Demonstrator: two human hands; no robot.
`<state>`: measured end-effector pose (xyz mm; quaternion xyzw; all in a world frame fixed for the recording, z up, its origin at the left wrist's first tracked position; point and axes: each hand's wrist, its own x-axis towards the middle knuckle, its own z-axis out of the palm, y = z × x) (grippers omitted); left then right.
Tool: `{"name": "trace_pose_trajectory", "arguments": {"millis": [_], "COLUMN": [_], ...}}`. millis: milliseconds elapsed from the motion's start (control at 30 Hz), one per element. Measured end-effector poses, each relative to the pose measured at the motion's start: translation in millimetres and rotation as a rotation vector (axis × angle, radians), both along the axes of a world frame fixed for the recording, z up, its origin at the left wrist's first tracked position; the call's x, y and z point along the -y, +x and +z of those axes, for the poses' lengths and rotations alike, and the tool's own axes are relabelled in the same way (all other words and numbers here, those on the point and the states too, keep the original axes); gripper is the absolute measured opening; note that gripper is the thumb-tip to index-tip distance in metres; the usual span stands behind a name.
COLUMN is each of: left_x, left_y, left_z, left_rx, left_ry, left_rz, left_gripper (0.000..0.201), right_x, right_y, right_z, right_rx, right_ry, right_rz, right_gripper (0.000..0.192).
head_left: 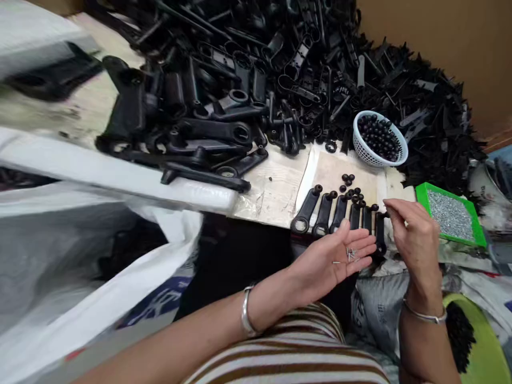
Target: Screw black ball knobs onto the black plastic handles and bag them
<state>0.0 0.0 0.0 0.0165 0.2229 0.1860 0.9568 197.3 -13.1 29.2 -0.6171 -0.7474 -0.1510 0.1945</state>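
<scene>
The left hand (340, 256) lies open, palm up, at lower centre, cradling small screws (351, 254); their direction is too small to tell. The right hand (414, 237), fingers pinched together, hovers beside the black levers (340, 213), whose long axes run toward the upper frame.

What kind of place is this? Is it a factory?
Probably a small assembly workshop. A huge heap of black plastic parts covers the table, a green tray holds tiny screws, and the left hand cups a few screws.

row of levers (340, 216) at table edge, basket (380, 140) behind it, screw tray (451, 215) right, parts heap (256, 69) behind
</scene>
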Motion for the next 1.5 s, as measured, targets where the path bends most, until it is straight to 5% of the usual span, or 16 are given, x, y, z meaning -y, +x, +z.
{"name": "trace_pose_trajectory", "arguments": {"millis": [267, 900, 1167, 1500], "left_x": [-3.3, -4.5, -4.1, -2.9], "left_y": [0.2, -4.1, -5.8, -5.4], "left_z": [-2.1, -7.3, -9.1, -5.8], "left_rx": [0.014, 0.074, 0.098, 0.056], "left_ry": [-0.011, 0.027, 0.046, 0.035], "left_rz": [-0.010, 0.017, 0.018, 0.019], "left_gripper": [0.057, 0.051, 0.051, 0.049], "right_x": [-7.5, -20.3, -18.2, -34.4], "right_y": [-13.2, -31.8, -24.3, -21.0], "right_z": [3.5, 16.9, 23.8, 22.2], "right_rx": [-0.014, 0.355, 0.330, 0.369], "right_ry": [-0.070, -0.291, -0.215, -0.480], "right_rz": [0.035, 0.087, 0.033, 0.148], "right_gripper": [0.019, 0.021, 0.022, 0.019]}}
